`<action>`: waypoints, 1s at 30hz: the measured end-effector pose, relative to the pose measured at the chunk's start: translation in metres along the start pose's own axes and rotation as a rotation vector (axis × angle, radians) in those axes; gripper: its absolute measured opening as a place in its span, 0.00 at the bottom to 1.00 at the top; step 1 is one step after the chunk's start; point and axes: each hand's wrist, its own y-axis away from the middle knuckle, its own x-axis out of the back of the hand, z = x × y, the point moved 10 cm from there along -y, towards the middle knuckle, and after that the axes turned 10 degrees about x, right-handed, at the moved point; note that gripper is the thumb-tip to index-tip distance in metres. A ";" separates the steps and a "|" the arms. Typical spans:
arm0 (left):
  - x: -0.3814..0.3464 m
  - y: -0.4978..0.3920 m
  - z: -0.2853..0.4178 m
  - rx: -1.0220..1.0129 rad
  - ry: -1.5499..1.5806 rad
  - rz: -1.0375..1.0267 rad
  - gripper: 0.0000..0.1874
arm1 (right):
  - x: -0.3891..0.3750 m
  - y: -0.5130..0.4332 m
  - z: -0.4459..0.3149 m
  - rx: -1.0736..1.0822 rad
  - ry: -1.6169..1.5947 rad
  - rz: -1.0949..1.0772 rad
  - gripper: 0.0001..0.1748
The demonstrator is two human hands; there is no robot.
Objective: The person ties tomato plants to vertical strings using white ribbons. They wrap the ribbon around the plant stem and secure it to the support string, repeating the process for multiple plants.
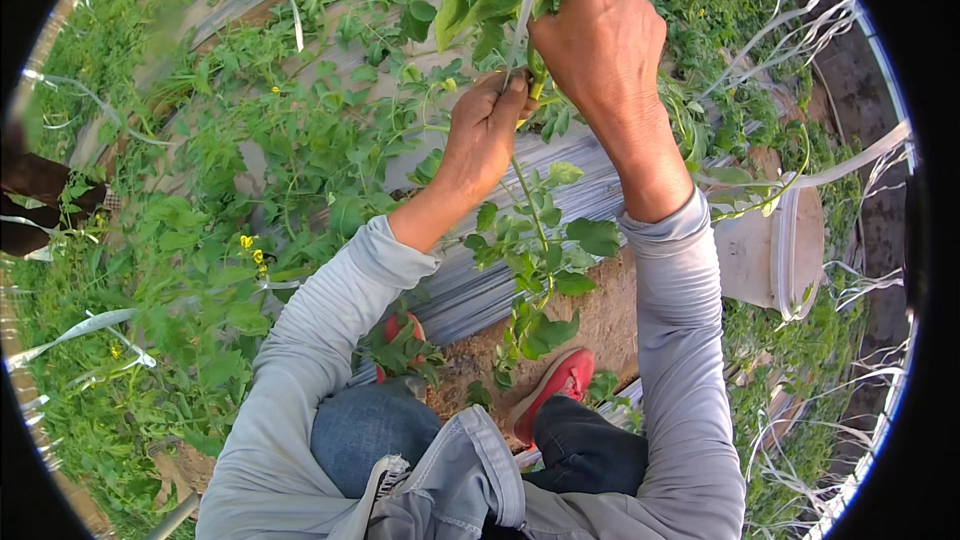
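My left hand (491, 116) pinches a green plant stem (537, 75) and the lower part of a pale plastic strip (531, 4) between thumb and fingers. Just above it, at the top of the view, my right hand (604, 34) is closed around the upper part of the same plant; its fingertips are hidden behind the hand. Broad green leaves (480, 0) stick out to the left of the right hand. Below my hands a leafy vine (536, 217) hangs down over the silvery plastic ground film.
A whitish plastic bucket (757, 247) lies tilted at the right. Dense green plants (225, 300) with yellow flowers spread at the left. Loose white strips (810, 37) hang along the right edge. Silvery film (480, 300) and bare soil (607, 307) lie around my red shoes (551, 394).
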 end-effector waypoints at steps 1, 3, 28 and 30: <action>0.003 0.000 0.001 0.054 0.095 0.018 0.20 | 0.006 0.009 0.016 -0.064 0.073 -0.066 0.16; 0.008 0.002 0.002 0.160 0.277 0.057 0.20 | 0.034 0.024 0.027 -0.094 -0.182 0.065 0.14; 0.048 0.048 0.008 0.223 -0.193 -0.193 0.10 | 0.012 -0.001 -0.033 -0.038 -1.236 -0.365 0.15; 0.049 0.053 0.010 0.084 -0.749 -0.182 0.12 | -0.006 0.012 0.007 -0.316 -1.297 -0.298 0.13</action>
